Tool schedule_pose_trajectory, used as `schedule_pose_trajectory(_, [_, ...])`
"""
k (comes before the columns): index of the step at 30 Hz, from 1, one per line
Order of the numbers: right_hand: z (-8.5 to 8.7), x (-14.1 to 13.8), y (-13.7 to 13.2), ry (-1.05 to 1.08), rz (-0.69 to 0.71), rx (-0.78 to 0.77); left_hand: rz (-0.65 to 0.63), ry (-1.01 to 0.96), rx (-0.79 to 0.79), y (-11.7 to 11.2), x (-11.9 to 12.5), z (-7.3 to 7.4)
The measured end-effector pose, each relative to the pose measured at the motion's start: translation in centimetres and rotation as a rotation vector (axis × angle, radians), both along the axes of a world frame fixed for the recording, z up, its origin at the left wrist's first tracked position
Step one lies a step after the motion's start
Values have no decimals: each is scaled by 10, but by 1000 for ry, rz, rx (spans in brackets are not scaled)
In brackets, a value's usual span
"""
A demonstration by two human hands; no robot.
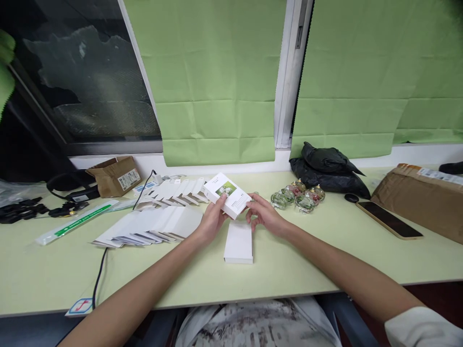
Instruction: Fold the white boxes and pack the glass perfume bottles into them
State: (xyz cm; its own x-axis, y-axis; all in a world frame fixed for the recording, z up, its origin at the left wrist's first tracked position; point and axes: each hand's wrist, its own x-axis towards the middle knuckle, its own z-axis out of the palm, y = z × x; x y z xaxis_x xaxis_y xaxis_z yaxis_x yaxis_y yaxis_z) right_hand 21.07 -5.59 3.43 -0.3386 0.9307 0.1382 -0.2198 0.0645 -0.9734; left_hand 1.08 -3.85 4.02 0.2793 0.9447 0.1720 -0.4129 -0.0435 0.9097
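My left hand [213, 220] pinches the printed box [233, 193] above the white box [238, 246] on the worktop [307, 267]; my right hand [266, 214] curls at its corner — grip unclear. It's probably light, smooth card, crushable — best held lightly by stiff edges.

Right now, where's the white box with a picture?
The picture box is in the head view's centre, between left hand and right hand, above a plain white box.
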Motion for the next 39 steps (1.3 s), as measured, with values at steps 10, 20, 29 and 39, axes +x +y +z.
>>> schedule_pose_trajectory(10, [-3, -1, -2, 58, 30, 41, -57, -73, -70, -2, -3, 4])
schedule_pose_trajectory(20, [-1, -3, -1, -29, -33, 52, -85, -43, -48, -1, -3, 3])
schedule_pose_trajectory(29, [-12, -5, 6, -143, -111, 223, -76, 37, -52, -4, -2, 2])
schedule_pose_trajectory(39, [-8, -7, -1, -125, -48, 208, 5, 55, -77, 2, -6, -4])
